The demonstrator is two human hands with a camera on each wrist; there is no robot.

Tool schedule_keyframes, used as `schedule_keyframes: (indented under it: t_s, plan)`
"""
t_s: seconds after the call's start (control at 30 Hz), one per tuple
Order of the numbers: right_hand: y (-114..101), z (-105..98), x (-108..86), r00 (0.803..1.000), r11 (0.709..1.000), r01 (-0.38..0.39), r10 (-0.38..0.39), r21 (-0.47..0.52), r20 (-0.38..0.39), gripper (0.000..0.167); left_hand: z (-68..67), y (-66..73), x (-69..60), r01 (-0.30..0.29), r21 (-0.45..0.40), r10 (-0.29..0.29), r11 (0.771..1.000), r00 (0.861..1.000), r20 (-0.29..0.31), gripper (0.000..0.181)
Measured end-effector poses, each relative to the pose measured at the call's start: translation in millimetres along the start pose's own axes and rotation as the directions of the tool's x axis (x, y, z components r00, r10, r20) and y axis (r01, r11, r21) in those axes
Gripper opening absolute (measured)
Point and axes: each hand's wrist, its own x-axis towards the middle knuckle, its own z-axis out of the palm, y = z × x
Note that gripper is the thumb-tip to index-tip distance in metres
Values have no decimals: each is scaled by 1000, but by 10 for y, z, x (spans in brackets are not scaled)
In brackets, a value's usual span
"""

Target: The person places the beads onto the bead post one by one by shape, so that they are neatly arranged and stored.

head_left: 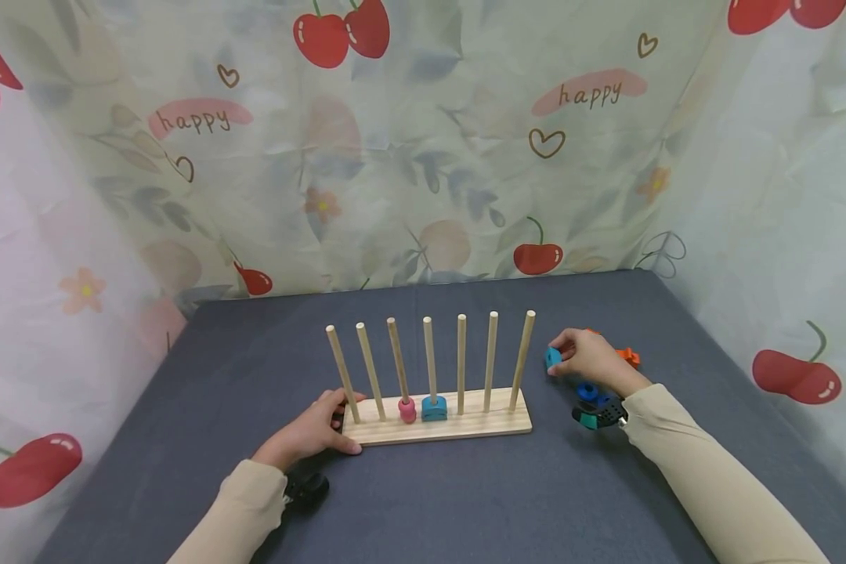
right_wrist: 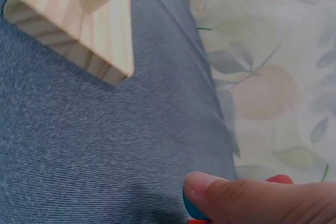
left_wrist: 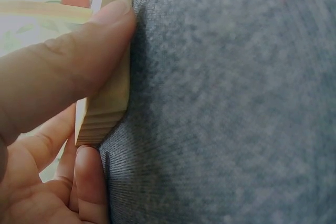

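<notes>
A wooden peg board (head_left: 475, 423) with several upright pegs lies on the table. My left hand (head_left: 309, 431) grips its left end, thumb along the near edge and fingers behind. A pink bead (head_left: 407, 410) sits at the base of the third peg from the left, and a blue block (head_left: 434, 409) at the base of the fourth. To the right of the board, my right hand (head_left: 594, 362) pinches a light blue block (head_left: 553, 358) between thumb and fingers. In the right wrist view, the thumb covers most of that block (right_wrist: 193, 209).
Orange pieces (head_left: 630, 357) lie beyond my right hand, and dark blue pieces (head_left: 587, 391) lie beneath it, partly hidden. A grey cloth (head_left: 423, 501) covers the table. Curtains printed with cherries (head_left: 366, 157) hang behind and at both sides.
</notes>
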Motion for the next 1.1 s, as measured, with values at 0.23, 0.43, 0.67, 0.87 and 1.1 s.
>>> schedule_keyframes:
  t_s: [0.23,0.43,0.67,0.87,1.1]
  plan:
    - [9,-37,-51,1000,995,12,-9,94,-26,40,0,3,-5,-1,-11,1,1000,1000,4,73]
    - [4,-52,-134,998,985,51,-46,166,-32,46,3,14,-9,4,-12,-4,1000,1000,4,73]
    - [-67,-86,-257,999,943,46,-50,330,3,57,5,7,0,9,-11,-9,1000,1000,5,74]
    - [-151,-94,-314,997,854,33,-63,520,41,64,3,-8,9,-6,-7,6,1000,1000,5,74]
    - [-259,-110,-353,991,780,33,-108,624,83,70,-2,-33,10,-26,2,26,1000,1000,6,74]
